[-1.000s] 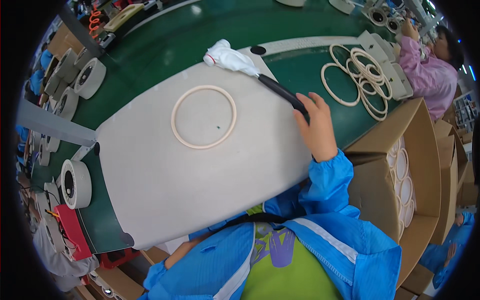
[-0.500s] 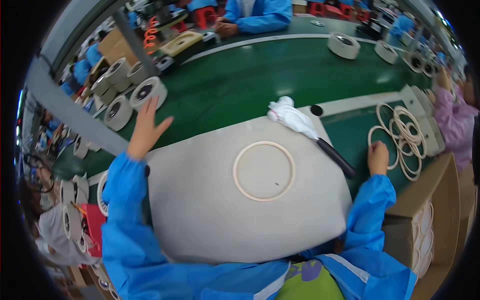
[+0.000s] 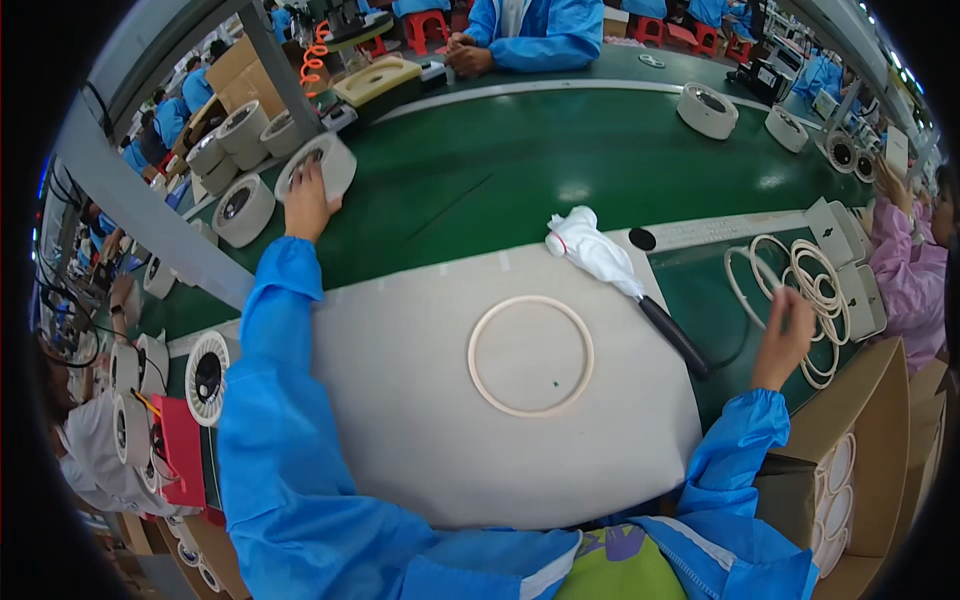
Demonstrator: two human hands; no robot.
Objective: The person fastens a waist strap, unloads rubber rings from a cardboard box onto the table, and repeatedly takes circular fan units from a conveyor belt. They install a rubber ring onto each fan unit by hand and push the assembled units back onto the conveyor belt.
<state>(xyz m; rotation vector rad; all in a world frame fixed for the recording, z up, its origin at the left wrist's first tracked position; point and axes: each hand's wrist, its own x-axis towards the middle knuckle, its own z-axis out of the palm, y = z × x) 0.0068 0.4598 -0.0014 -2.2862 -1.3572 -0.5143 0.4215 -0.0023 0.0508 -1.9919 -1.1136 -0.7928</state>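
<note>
Since half a second earlier, the left hand [image 3: 308, 203] has stretched farther across the green belt [image 3: 520, 165] and now lies flat, fingers spread, on a white drum-shaped part [image 3: 322, 166] at the belt's far left edge. Whether it actually grips the part cannot be told. The right hand [image 3: 783, 335] has moved off the black handle and hovers, fingers loosely curled and holding nothing, at the near edge of a heap of thin white rings [image 3: 795, 290] on the right.

Between the two blue sleeves lies a pale grey mat [image 3: 400, 400], most of it bare. A single white ring [image 3: 531, 355] rests flat near its middle. A tool with a black handle [image 3: 672, 335] and a white cloth-wrapped head [image 3: 590, 248] lies slantwise across the mat's far right corner, between that ring and the heap, with a small black disc [image 3: 643, 239] just beside it.

Beyond the left hand, at least five more drum parts [image 3: 243, 210] crowd the left side behind a grey frame post [image 3: 150, 225], and three sit far right on the belt [image 3: 707, 108]. An open cardboard box [image 3: 850, 470] holding rings stands close by the right elbow. Other workers in blue sit across the belt [image 3: 530, 35], and one in pink [image 3: 905, 275] works at far right.
</note>
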